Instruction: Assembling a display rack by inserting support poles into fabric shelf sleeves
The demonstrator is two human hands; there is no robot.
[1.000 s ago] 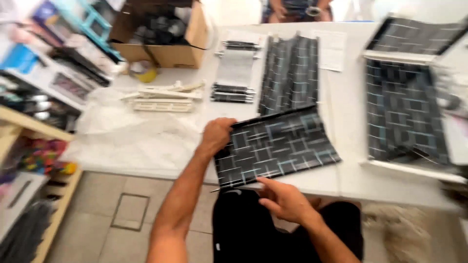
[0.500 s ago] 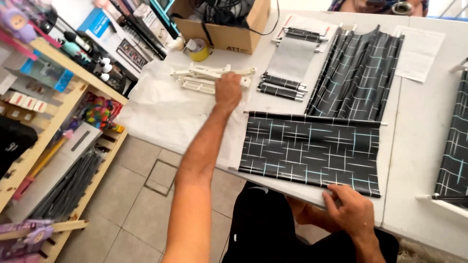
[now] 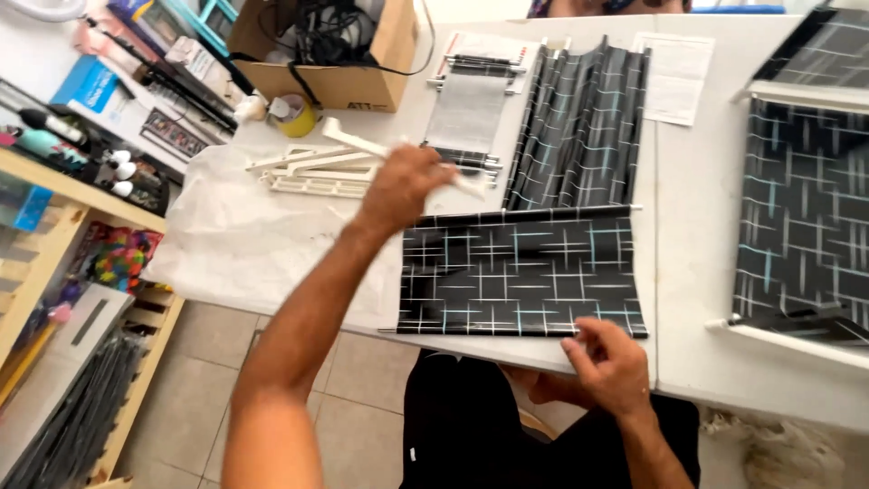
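Observation:
A black sheet with a white and blue cross pattern (image 3: pixel 520 272) lies flat near the front edge of the white table (image 3: pixel 688 299). My right hand (image 3: pixel 606 362) pinches its lower right edge. My left hand (image 3: pixel 403 186) is raised above the sheet's upper left corner and is shut on a long white plastic rail (image 3: pixel 362 143), lifted off a small pile of white rails (image 3: pixel 312 172) on a clear plastic bag (image 3: pixel 244 235).
Several folded sheets of the same pattern (image 3: pixel 579 118) lie behind, beside a grey panel (image 3: pixel 466 113) and a paper sheet (image 3: pixel 679 77). A cardboard box (image 3: pixel 335 54) with cables stands at the back left. Framed patterned panels (image 3: pixel 801 217) lie on the right. Shelves (image 3: pixel 63 272) stand on the left.
My left hand reached to the pile of white rails, closed on one and has lifted it back toward the sheet. My right hand stays at the sheet's lower right edge.

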